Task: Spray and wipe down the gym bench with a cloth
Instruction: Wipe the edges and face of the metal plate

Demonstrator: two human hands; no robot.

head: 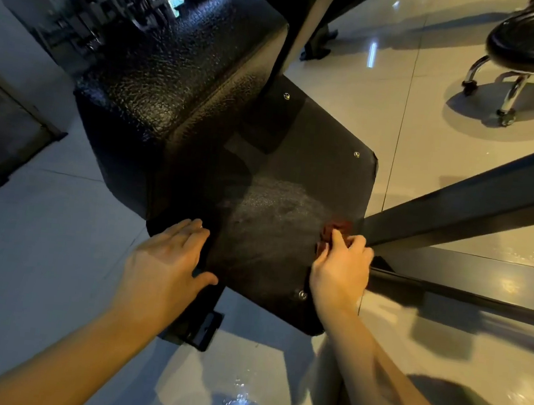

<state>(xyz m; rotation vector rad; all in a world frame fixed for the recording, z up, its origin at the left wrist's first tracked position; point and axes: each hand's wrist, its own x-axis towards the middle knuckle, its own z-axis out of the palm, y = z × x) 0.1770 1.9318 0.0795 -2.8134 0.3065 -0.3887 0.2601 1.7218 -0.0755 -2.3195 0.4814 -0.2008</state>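
Glossy floor point(56, 246); frame bar point(456, 205) beside cloth point(338, 228)

The curled right hand point(339, 269) hides most of the crumpled dark red cloth point(339, 225) it grips at the right edge of the black textured bench pad point(278, 177).

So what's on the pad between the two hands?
Nothing but bare black pad, seen from the head camera. A pale hazy smear lies just beyond, near the red cloth the right hand grips.

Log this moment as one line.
step: wipe | left hand: flat on bench panel | right hand: grips red cloth | damp patch: mid-panel
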